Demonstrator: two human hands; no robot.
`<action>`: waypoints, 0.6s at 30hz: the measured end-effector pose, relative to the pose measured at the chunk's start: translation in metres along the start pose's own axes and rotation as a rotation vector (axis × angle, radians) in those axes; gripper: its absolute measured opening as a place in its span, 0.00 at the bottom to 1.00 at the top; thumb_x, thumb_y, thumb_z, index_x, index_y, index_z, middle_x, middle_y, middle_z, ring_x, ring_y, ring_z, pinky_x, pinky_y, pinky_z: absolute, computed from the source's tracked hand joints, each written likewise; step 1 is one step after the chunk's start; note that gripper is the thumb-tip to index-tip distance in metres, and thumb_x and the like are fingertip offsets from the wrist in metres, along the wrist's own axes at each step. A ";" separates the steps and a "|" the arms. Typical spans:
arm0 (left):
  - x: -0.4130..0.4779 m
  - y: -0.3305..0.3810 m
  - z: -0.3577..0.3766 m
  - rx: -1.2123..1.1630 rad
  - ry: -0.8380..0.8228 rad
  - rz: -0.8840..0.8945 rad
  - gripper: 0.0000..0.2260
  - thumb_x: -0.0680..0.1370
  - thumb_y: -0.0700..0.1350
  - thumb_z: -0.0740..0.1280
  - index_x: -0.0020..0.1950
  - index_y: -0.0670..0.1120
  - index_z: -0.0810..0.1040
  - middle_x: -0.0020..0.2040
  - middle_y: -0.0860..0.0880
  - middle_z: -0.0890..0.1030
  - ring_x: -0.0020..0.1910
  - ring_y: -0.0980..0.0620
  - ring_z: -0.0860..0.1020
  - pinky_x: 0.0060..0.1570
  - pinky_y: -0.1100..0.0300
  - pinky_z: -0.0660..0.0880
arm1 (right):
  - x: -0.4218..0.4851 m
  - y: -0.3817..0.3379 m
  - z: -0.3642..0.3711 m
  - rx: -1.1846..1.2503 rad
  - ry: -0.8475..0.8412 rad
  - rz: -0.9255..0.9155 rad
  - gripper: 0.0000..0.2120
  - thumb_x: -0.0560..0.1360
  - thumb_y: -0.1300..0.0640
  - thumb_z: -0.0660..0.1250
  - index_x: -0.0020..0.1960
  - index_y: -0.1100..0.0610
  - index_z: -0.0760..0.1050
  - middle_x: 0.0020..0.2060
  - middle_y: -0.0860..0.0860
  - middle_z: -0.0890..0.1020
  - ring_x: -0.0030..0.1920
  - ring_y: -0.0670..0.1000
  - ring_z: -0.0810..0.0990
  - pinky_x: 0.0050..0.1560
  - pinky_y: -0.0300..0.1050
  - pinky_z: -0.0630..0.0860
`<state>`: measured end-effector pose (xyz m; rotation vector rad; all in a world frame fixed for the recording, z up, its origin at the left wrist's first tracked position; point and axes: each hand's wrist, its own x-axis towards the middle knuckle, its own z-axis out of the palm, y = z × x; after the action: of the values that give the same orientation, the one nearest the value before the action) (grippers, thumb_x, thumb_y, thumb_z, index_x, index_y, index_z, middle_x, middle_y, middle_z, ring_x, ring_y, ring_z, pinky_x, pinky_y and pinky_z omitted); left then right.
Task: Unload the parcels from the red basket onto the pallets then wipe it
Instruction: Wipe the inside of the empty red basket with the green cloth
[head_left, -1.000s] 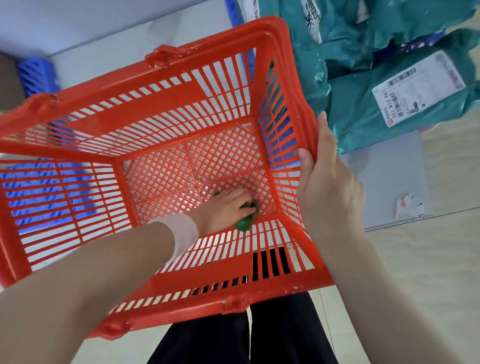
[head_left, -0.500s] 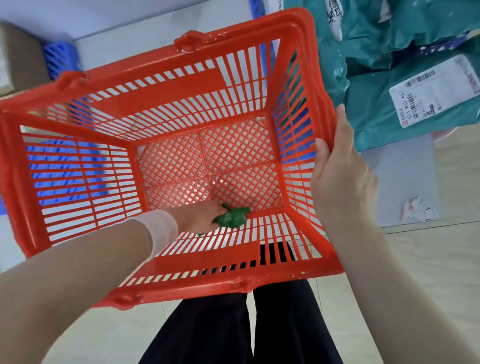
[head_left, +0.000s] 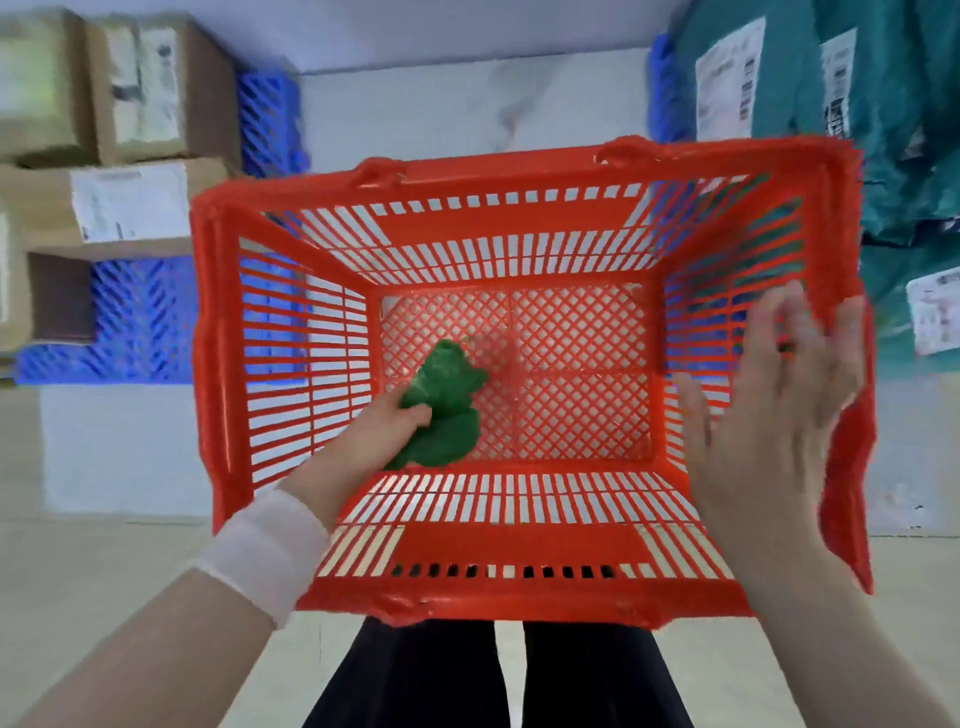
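Observation:
The red basket (head_left: 509, 166) hangs level in front of me, and nothing lies inside it except a cloth. My left hand (head_left: 374, 436) reaches in over the near left corner and grips a crumpled green cloth (head_left: 447, 400) against the mesh bottom, left of centre. My right hand (head_left: 769, 415) is blurred, with its fingers spread and straight against the inside of the basket's right wall, the thumb pointing inward. A white band wraps my left wrist.
Brown cardboard boxes (head_left: 135, 202) sit on a blue pallet (head_left: 130, 322) at the left. Teal mailer parcels (head_left: 893, 130) with white labels are piled at the right over another blue pallet (head_left: 662, 93). My dark-trousered legs (head_left: 415, 675) stand below the basket on pale floor.
The basket has swung level and the view has shifted to show the boxes at left. My left hand slid the cloth leftwards. My right hand has released the right rim and opened.

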<state>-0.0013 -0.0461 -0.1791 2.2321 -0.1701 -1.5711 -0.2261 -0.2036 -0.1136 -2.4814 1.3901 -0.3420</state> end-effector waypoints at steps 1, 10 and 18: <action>-0.009 0.006 -0.001 -0.217 0.009 -0.019 0.05 0.75 0.39 0.61 0.47 0.46 0.74 0.37 0.48 0.79 0.34 0.52 0.77 0.29 0.65 0.72 | -0.006 -0.020 0.012 0.095 -0.104 -0.027 0.28 0.77 0.51 0.60 0.72 0.63 0.59 0.70 0.64 0.63 0.73 0.64 0.54 0.73 0.49 0.46; -0.065 0.033 -0.024 -0.461 -0.184 0.135 0.15 0.78 0.59 0.54 0.57 0.55 0.74 0.58 0.52 0.77 0.60 0.53 0.74 0.64 0.55 0.69 | -0.002 -0.126 0.085 1.516 -0.852 0.981 0.22 0.67 0.55 0.69 0.61 0.51 0.73 0.54 0.52 0.83 0.53 0.54 0.82 0.42 0.49 0.80; -0.079 -0.023 -0.108 0.187 0.831 0.696 0.24 0.76 0.50 0.60 0.71 0.48 0.61 0.68 0.51 0.64 0.67 0.58 0.60 0.69 0.67 0.54 | 0.031 -0.140 0.154 0.743 -0.594 0.180 0.28 0.71 0.65 0.69 0.66 0.46 0.67 0.62 0.46 0.73 0.61 0.42 0.72 0.63 0.35 0.68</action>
<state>0.0673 0.0283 -0.0885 2.3797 -0.7562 -0.2421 -0.0477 -0.1411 -0.2059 -1.6439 0.9788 -0.0458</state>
